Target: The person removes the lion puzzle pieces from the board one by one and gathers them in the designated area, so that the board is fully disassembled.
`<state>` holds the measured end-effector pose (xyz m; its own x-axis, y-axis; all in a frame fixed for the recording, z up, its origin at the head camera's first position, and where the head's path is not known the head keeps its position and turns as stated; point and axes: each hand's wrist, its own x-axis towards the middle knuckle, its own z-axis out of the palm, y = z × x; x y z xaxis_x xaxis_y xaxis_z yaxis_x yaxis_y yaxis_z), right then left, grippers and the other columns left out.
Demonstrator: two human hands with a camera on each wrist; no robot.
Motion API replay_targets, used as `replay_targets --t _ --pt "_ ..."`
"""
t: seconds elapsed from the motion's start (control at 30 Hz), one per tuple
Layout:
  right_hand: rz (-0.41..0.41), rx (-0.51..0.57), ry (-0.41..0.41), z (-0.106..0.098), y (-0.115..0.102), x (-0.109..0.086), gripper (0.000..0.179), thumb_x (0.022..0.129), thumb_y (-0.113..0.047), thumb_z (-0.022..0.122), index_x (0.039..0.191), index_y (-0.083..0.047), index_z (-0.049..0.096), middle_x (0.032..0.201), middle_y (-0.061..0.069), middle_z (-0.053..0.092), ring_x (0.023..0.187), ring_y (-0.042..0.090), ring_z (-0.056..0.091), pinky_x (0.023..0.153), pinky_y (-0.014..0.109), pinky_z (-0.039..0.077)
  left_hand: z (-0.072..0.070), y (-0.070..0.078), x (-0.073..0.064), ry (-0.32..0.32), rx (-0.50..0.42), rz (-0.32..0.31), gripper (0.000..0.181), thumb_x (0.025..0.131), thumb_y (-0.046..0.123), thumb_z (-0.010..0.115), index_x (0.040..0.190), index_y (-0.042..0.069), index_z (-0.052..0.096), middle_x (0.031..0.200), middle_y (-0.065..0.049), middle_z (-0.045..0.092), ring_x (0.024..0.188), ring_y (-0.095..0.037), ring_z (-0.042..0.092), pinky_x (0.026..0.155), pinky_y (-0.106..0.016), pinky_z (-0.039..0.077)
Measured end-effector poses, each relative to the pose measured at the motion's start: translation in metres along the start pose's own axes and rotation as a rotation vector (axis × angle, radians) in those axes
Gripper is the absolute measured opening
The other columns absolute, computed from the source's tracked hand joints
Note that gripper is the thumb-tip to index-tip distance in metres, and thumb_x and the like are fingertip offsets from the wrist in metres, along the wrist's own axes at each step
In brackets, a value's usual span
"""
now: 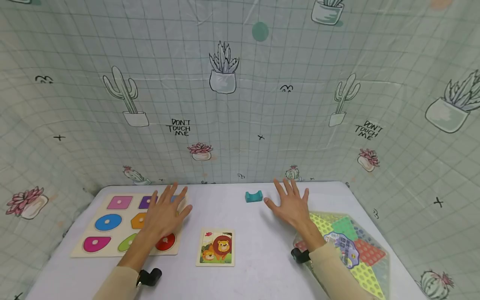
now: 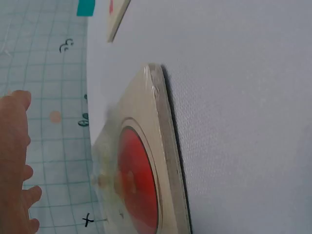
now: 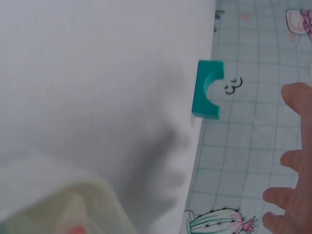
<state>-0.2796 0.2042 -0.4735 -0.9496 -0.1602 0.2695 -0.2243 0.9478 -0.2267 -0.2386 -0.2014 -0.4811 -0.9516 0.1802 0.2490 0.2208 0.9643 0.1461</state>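
Observation:
My left hand (image 1: 165, 214) is spread above a wooden shape-puzzle board (image 1: 90, 233) on the left, hiding part of its pieces; it holds nothing. In the left wrist view the board's red round piece (image 2: 138, 180) shows near its corner. My right hand (image 1: 291, 207), fingers spread, hovers at the right between a teal U-shaped block (image 1: 254, 196) and a colourful packet (image 1: 369, 266) partly under the right forearm. A small lion picture puzzle (image 1: 215, 248) lies between the hands. The teal block (image 3: 204, 90) stands apart from the right fingers in the right wrist view.
All of these lie on a white table (image 1: 262, 275). Behind and at both sides hangs a grid-patterned cloth (image 1: 240, 112) printed with cacti. Each wrist wears a small black camera, such as the left camera (image 1: 150, 277).

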Motion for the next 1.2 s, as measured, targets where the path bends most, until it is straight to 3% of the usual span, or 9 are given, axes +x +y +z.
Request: replay_targets --t 0.27,0.43,0.6,0.83,0.97,1.2 --pt "-0.083 0.045 -0.05 0.0 -0.025 -0.007 0.078 0.094 -0.063 0.055 0.158 -0.023 0.036 0.163 0.012 0.032 0.153 0.036 0.02 0.113 0.077 0.009 -0.007 0.017 -0.022 0.047 -0.037 0.123 0.068 0.098 0.057 0.052 0.155 0.022 0.042 0.162 -0.013 0.032 0.149 -0.035 0.03 0.121 -0.062 0.014" --pt "-0.174 0.111 -0.069 0.003 -0.046 -0.015 0.072 0.094 -0.058 0.06 0.154 -0.023 0.043 0.159 0.01 0.039 0.149 0.035 0.03 0.114 0.073 0.02 -0.01 0.031 -0.04 0.022 -0.057 0.195 0.064 0.098 0.053 0.056 0.153 0.025 0.045 0.161 -0.01 0.035 0.148 -0.033 0.034 0.12 -0.061 0.019" --pt "-0.25 0.207 -0.095 0.007 -0.064 -0.022 0.062 0.094 -0.051 0.065 0.147 -0.022 0.053 0.152 0.008 0.048 0.143 0.035 0.041 0.113 0.063 0.033 -0.01 0.041 -0.055 -0.03 -0.065 0.231 0.064 0.095 0.054 0.061 0.152 0.027 0.047 0.16 -0.009 0.038 0.147 -0.031 0.035 0.118 -0.06 0.026" --pt "-0.318 0.271 -0.221 0.008 -0.085 -0.028 0.055 0.094 -0.05 0.066 0.143 -0.026 0.057 0.145 0.002 0.053 0.134 0.026 0.05 0.11 0.057 0.04 -0.01 0.051 -0.071 -0.143 -0.138 0.253 0.062 0.096 0.052 0.062 0.152 0.028 0.047 0.16 -0.009 0.038 0.147 -0.03 0.035 0.117 -0.063 0.028" --pt "-0.362 0.282 -0.268 0.01 -0.092 -0.032 0.051 0.095 -0.047 0.066 0.14 -0.024 0.06 0.14 0.002 0.056 0.13 0.025 0.053 0.107 0.055 0.043 -0.009 0.058 -0.076 -0.202 -0.182 0.267 0.064 0.095 0.054 0.062 0.152 0.03 0.046 0.161 -0.01 0.036 0.146 -0.031 0.036 0.117 -0.062 0.028" --pt "-0.434 0.282 -0.325 0.017 -0.098 -0.039 0.042 0.096 -0.043 0.066 0.133 -0.022 0.066 0.129 -0.002 0.063 0.121 0.019 0.057 0.101 0.05 0.049 -0.002 0.068 -0.079 -0.302 -0.177 0.26 0.063 0.093 0.061 0.059 0.149 0.033 0.051 0.163 -0.011 0.032 0.144 -0.033 0.038 0.116 -0.06 0.031"
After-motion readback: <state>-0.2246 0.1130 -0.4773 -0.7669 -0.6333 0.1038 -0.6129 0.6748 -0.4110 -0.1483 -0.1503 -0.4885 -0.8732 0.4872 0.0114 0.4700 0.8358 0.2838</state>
